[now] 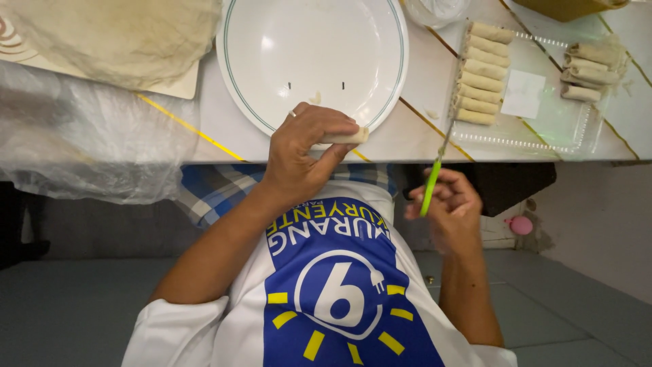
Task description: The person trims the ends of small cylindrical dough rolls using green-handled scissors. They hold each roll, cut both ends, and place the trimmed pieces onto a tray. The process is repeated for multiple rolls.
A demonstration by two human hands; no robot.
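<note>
My left hand (302,153) is shut on a pale spring roll (350,136), pressing it against the near rim of a white plate (312,41) with a thin green ring. Below the table edge, my right hand (445,204) grips the green handle of a thin-bladed cutting tool (432,183). Its metal tip points up toward the corner of a clear plastic tray (564,129). A row of several finished rolls (481,75) lies in that tray, and three more rolls (589,71) lie at its right end.
A stack of thin wrappers (115,34) rests on a board at the upper left, with a crumpled clear plastic bag (81,136) hanging over the table's edge. A white paper square (523,94) lies in the tray. A small pink object (521,225) sits on the floor.
</note>
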